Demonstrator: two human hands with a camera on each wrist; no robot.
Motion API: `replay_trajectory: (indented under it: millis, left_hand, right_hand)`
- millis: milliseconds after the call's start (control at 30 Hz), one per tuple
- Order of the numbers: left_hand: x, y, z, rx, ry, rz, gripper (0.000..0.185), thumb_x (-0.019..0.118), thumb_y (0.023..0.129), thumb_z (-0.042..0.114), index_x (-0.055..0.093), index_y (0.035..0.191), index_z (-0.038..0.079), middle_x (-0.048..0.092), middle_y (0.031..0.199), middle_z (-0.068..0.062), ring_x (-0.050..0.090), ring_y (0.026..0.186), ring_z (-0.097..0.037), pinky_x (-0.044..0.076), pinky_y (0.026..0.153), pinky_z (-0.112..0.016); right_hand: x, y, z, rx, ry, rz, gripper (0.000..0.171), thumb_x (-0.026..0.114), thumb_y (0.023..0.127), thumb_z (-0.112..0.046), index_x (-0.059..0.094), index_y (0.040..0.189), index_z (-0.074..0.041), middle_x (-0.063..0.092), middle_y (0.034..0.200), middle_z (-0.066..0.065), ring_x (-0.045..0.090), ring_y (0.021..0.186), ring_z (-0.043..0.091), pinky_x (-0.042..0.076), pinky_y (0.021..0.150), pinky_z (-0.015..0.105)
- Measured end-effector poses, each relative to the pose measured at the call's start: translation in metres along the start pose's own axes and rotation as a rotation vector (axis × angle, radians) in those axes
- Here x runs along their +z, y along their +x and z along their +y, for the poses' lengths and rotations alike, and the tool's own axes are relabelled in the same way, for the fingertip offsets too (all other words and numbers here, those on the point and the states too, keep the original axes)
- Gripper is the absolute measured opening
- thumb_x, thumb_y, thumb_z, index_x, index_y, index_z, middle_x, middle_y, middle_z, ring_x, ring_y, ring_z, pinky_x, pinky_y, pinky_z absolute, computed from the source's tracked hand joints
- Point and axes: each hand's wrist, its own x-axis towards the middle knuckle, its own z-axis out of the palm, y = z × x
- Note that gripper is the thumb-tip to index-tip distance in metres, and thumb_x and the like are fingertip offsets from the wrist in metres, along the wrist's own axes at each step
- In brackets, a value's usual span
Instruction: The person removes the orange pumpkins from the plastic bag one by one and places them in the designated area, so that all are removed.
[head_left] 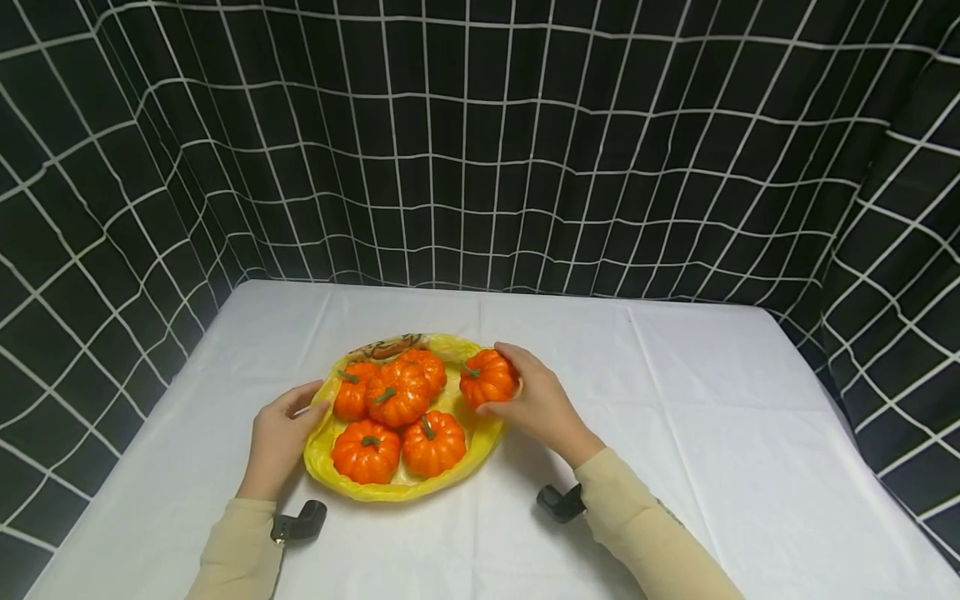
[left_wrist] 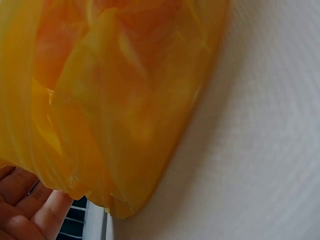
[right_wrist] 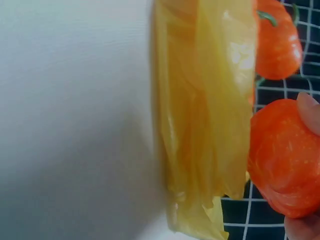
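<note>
1. Nearest the camera, two beige sleeves (head_left: 652,529) extend toward the yellow plastic bag (head_left: 401,492), one at its front left, one at its front right; each wrist bears a black camera (head_left: 302,522).
2. Right at the bag's right rim, the right hand (head_left: 543,408) grips an orange pumpkin with a green stem (head_left: 489,377) between thumb and fingers.
3. Inside the bag sit five other orange pumpkins (head_left: 405,400): three bunched toward its rear left, two nearer its front.
4. The left hand (head_left: 277,433) touches the bag's left rim; I cannot tell whether it pinches the film.
5. White cloth (head_left: 637,433) spreads beneath the bag.
6. Behind the bag stands black fabric with a white grid (head_left: 487,167).
</note>
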Motion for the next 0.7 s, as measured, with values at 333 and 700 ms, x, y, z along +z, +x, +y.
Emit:
replay_trajectory:
  millis: [333,700]
  left_hand:
    - [0.000,-0.001,0.002,-0.005,-0.007,-0.005,0.045,0.061,0.089,0.032,0.056,0.128,0.011,0.056,0.131,-0.011,0.056,0.116,-0.029,0.050,0.094,-0.037]
    - [0.000,-0.001,0.000,0.007,0.003,-0.001,0.045,0.061,0.089,0.032,0.056,0.128,0.010,0.056,0.130,-0.012,0.056,0.115,-0.029,0.050,0.093,-0.038]
  right_hand:
    - [-0.013,-0.005,0.010,0.035,0.087,0.083,0.082,0.083,0.067,-0.027,0.044,0.137,-0.010,0.048,0.137,0.008,0.050,0.120,0.026,0.042,0.103,0.043]
    - [-0.022,-0.010,0.024,0.092,0.182,0.147,0.085,0.084,0.065,-0.029,0.043,0.137,-0.010,0.047,0.138,0.009,0.046,0.126,0.026,0.035,0.109,0.044]
